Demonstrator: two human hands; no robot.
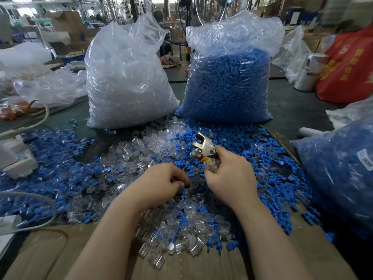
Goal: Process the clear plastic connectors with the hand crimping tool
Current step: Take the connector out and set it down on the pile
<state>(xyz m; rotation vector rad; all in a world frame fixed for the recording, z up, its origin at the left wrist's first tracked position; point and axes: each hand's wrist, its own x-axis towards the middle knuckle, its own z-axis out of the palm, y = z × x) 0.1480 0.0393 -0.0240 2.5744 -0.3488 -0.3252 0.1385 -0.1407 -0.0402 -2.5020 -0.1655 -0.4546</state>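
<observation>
The left hand point(161, 181) is curling its fingers down into the loose clear connectors point(181, 225) (whether it pinches one, I cannot tell), while the right hand point(229, 176) is gripping the crimping tool point(202, 147), head upright above the heap; beyond, two full bags point(129, 81) are walling off the table's far edge.

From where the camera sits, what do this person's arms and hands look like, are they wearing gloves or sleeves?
No gloves or sleeves are visible. The left hand and right hand are bare, and both forearms are bare down to the bottom edge of the picture. No watch, ring or wristband shows.
</observation>
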